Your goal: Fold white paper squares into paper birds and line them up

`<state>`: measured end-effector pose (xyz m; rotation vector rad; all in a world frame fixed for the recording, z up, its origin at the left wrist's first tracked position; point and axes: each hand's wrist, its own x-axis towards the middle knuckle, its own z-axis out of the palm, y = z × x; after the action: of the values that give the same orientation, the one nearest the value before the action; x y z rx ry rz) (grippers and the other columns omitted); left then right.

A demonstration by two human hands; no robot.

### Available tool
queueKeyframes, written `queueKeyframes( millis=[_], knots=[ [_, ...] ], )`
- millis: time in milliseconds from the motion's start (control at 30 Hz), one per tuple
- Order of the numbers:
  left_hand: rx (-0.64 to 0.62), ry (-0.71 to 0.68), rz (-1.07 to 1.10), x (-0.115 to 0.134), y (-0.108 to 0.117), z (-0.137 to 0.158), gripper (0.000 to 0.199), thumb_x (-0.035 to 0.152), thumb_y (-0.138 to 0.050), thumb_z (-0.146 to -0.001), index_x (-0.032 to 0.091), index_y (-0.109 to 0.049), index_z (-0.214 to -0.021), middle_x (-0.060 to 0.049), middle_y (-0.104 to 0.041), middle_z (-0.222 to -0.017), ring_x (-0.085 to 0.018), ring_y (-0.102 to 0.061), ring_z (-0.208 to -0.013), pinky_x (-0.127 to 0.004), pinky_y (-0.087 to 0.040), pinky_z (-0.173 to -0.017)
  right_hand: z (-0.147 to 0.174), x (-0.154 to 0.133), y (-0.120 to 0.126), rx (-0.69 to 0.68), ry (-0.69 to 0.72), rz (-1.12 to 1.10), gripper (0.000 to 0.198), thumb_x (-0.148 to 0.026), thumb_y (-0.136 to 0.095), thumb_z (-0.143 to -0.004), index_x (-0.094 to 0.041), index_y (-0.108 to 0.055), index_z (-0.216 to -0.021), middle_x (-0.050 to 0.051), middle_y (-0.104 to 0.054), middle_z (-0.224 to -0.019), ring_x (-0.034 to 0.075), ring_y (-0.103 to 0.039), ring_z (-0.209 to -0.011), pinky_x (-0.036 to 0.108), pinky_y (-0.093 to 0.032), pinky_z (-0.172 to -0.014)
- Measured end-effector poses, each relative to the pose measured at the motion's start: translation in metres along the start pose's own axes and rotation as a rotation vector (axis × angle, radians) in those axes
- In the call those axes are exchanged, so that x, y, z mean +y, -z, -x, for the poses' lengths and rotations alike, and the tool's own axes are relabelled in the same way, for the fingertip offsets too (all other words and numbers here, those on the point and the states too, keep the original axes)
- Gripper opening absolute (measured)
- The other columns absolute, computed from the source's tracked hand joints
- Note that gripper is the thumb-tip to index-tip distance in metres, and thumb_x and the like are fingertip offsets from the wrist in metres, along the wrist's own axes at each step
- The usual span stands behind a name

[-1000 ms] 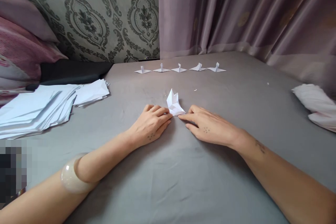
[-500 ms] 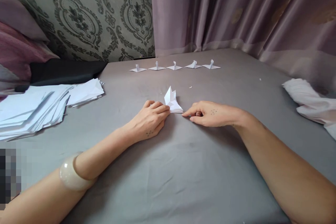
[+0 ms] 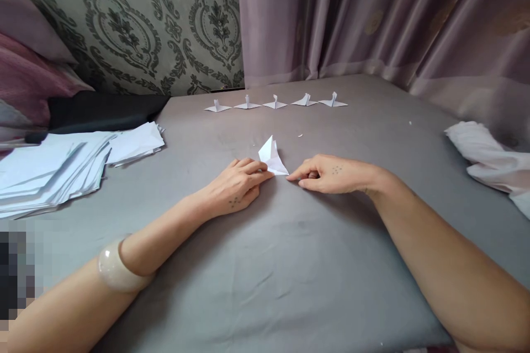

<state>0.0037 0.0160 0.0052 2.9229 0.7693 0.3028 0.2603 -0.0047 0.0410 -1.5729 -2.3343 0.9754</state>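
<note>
White paper fold [image 3: 272,158] on our grey sheet [image 3: 265,265], centre: left hand [image 3: 235,186] pins its near edge flat, right hand [image 3: 331,174] pinches its corner, five folded pieces [image 3: 275,103] behind.

My two forearms are bare, with no sleeves in view. My left hand [image 3: 235,187] bears a small cluster of dots on its back; my right hand [image 3: 331,174] bears a similar dotted mark. A thick, smooth, pale translucent bangle [image 3: 118,270] encircles my left forearm. A small dark marking sits near my right wrist.
</note>
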Motion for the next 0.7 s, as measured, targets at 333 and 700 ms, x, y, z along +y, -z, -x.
queueKeyframes(
  millis=[333,700],
  knots=[
    [-0.01,0.011,0.02,-0.002,-0.003,-0.002,0.048,0.013,-0.039,-0.088,0.024,-0.055,-0.131,-0.011,-0.055,-0.121,-0.024,-0.05,-0.104,-0.041,-0.042,-0.094,-0.008,0.008,0.002,-0.063,-0.124,-0.228,0.019,-0.03,-0.06,-0.075,-0.02,-0.074,-0.082,0.004,-0.069,-0.075,0.015,-0.059,-0.067,0.024,-0.043,-0.058],
    [0.021,0.038,-0.019,0.001,-0.009,-0.001,0.055,0.009,-0.04,-0.083,0.027,-0.053,-0.134,-0.011,-0.054,-0.116,-0.023,-0.047,-0.095,-0.041,-0.043,-0.09,-0.02,0.005,-0.023,0.186,-0.043,-0.103,0.017,-0.035,-0.059,-0.077,-0.021,-0.068,-0.081,0.002,-0.069,-0.08,0.014,-0.06,-0.069,0.024,-0.04,-0.058]
  ],
)
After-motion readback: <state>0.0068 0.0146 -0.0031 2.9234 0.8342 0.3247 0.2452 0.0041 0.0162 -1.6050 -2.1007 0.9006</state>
